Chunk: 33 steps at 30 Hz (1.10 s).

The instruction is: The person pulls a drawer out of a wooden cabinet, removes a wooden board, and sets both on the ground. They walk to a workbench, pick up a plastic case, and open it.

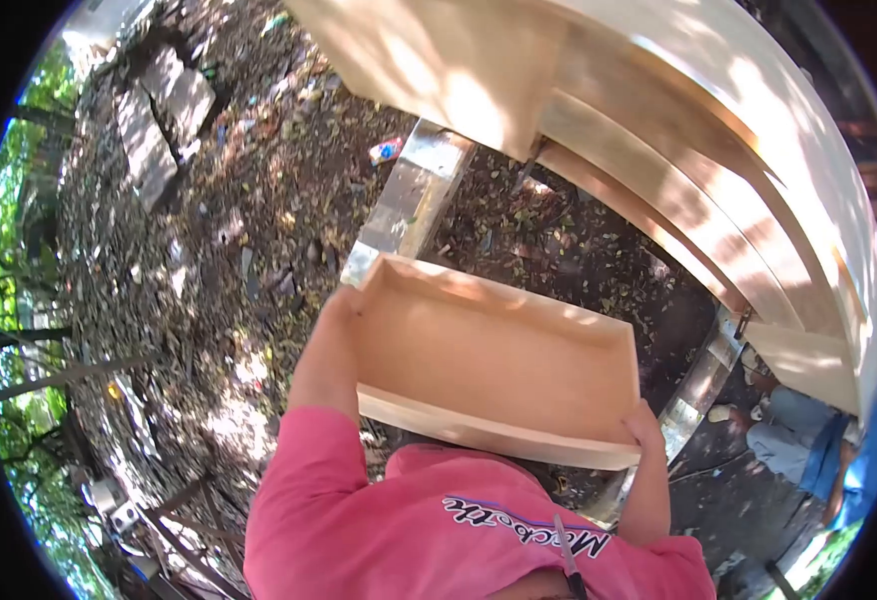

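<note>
A shallow, open wooden drawer [489, 350] is held in front of my body, its inside facing up. At its left end, my left hand [350, 302] grips the side near the far corner, most of the fingers hidden. My right hand [644, 424] holds the opposite end, closer to the near corner. Beyond the drawer stands a pale wooden cabinet [439, 75] with openings and horizontal rails [659, 170] facing me. The drawer is apart from the cabinet.
Two light-coloured beams lie on the ground, one at left [399, 215] and one at right [704, 380], beneath the cabinet's ends. Leaves and litter cover the soil [229, 230]. Broken slabs [164, 125] lie at far left. Another person in jeans [794, 440] is at right.
</note>
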{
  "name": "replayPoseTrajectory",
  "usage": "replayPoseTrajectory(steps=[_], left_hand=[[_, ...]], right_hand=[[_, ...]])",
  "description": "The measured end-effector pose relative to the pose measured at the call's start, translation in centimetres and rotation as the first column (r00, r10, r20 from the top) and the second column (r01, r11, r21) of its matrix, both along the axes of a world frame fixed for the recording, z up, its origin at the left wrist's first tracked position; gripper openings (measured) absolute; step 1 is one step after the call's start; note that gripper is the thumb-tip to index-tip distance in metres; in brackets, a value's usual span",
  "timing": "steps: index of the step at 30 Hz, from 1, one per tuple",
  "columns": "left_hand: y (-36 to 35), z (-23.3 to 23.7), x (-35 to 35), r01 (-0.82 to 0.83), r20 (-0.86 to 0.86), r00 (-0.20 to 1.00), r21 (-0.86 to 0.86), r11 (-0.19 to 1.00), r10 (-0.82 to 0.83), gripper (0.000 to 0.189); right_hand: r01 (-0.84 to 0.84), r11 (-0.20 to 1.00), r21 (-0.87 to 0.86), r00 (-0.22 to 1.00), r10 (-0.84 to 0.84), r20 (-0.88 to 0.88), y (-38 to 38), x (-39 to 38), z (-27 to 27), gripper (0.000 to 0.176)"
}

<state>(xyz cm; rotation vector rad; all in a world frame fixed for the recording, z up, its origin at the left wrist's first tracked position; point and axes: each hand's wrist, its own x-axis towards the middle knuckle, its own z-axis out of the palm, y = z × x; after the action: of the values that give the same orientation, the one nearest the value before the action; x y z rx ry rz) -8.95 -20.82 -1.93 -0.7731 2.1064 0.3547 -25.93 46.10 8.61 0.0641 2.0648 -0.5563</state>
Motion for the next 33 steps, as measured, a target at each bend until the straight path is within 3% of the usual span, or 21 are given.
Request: replayPoseTrajectory(steps=[1,3,4,5,6,7,8,9,13,15,17,19,20,21,22,24,25,27,29,30,33], left_hand=[[-3.6,-4.6,2.0,0.016,0.0,1.0,-0.013,1.0,-0.016,0.031],[-5.5,0.0,1.9,-0.164,-0.1,0.982,-0.03,0.986,0.161,0.033],[-8.7,-3.8,3.5,0.013,-0.113,0.993,-0.118,0.993,-0.026,0.033],[-11.1,-6.5,4.6,-0.086,-0.148,0.987,-0.186,0.979,0.059,0.03],[-13.1,-7.9,5.4,-0.423,-0.164,0.892,0.033,0.906,0.422,0.045],[-12.4,-2.3,3.4,-0.168,-0.097,0.983,-0.11,0.98,0.158,0.033],[-12.1,1.5,2.4,-0.227,-0.117,0.969,-0.086,0.97,0.216,0.035],[-14.0,-0.6,2.7,-0.262,-0.122,0.96,-0.089,0.961,0.251,0.035],[-15.1,3.2,0.1,-0.252,-0.264,0.938,-0.077,0.965,0.224,0.039],[-9.8,13.1,-2.9,-0.33,-0.598,0.732,0.11,0.937,0.328,0.042],[-5.8,14.4,-1.0,-0.205,-0.871,0.475,0.031,0.978,0.126,0.045],[-1.2,16.4,1.3,-0.308,-0.969,0.238,-0.136,0.942,-0.062,0.046],[0.4,15.2,3.1,-0.508,-0.983,0.164,-0.159,0.846,-0.086,0.041],[2.4,16.2,3.9,-0.641,-0.954,0.239,-0.295,0.709,-0.181,0.04],[3.6,14.7,5.1,-0.726,-0.904,0.427,-0.351,0.591,-0.013,0.04],[3.6,8.7,7.0,-0.832,-0.95,0.172,0.001,0.555,0.259,0.044],[3.9,9.5,6.3,-0.833,-0.949,0.174,0.0,0.554,0.261,0.044],[4.2,10.4,3.8,-0.846,-0.927,0.265,-0.092,0.525,0.264,0.051],[2.6,7.5,2.8,-0.803,-0.935,0.327,-0.199,0.562,0.136,0.052],[1.8,7.4,1.4,-0.799,-0.938,0.298,-0.144,0.584,0.176,0.055],[1.0,10.3,-3.5,-0.773,-0.936,0.126,0.115,0.624,0.329,0.06]], right_hand=[[-0.018,0.998,-0.064,0.999,0.016,-0.028,-2.0,-0.1,-0.3,0.041],[-0.109,0.993,-0.04,0.985,0.102,-0.137,-4.1,-1.1,-4.7,0.036],[-0.175,0.983,0.056,0.964,0.183,-0.194,-4.4,-1.3,-7.7,0.034],[-0.214,0.977,-0.003,0.958,0.209,-0.196,-5.1,-1.8,-10.1,0.032],[-0.254,0.965,-0.064,0.953,0.238,-0.189,-6.2,-2.6,-11.5,0.031],[-0.25,0.968,0.039,0.966,0.252,-0.063,-10.3,-3.4,-7.7,0.032],[-0.255,0.957,0.137,0.967,0.248,0.065,-15.4,-4.1,-3.2,0.033],[-0.257,0.955,0.147,0.966,0.247,0.08,-16.8,-4.9,-3.9,0.033],[-0.373,0.895,0.245,0.918,0.317,0.238,-21.3,-7.6,-2.7,0.028],[-0.412,0.868,0.278,0.892,0.322,0.317,-22.9,-8.2,-0.7,0.027],[-0.25,0.917,0.31,0.91,0.113,0.398,-23.8,-8.7,0.2,0.026],[-0.264,0.913,0.311,0.902,0.12,0.414,-22.7,-9.9,-1.5,0.027],[-0.288,0.906,0.312,0.891,0.133,0.435,-22.5,-10.3,-2.4,0.029],[-0.312,0.902,0.297,0.889,0.167,0.427,-23.8,-10.6,-0.5,0.029],[-0.312,0.906,0.286,0.887,0.17,0.429,-23.4,-11.1,-0.8,0.029],[-0.062,0.987,0.146,0.792,-0.04,0.609,-21.0,-13.1,-1.2,0.04],[-0.064,0.987,0.148,0.79,-0.041,0.611,-20.5,-13.3,0.0,0.04],[0.462,0.887,0.019,0.71,-0.383,0.59,-19.2,-13.3,3.5,0.054],[0.576,0.81,-0.111,0.704,-0.423,0.571,-18.4,-11.6,5.3,0.06],[0.664,0.705,-0.251,0.696,-0.459,0.553,-18.1,-10.6,5.8,0.067],[0.59,0.625,-0.511,0.794,-0.565,0.225,-16.9,-7.7,0.3,0.045]])
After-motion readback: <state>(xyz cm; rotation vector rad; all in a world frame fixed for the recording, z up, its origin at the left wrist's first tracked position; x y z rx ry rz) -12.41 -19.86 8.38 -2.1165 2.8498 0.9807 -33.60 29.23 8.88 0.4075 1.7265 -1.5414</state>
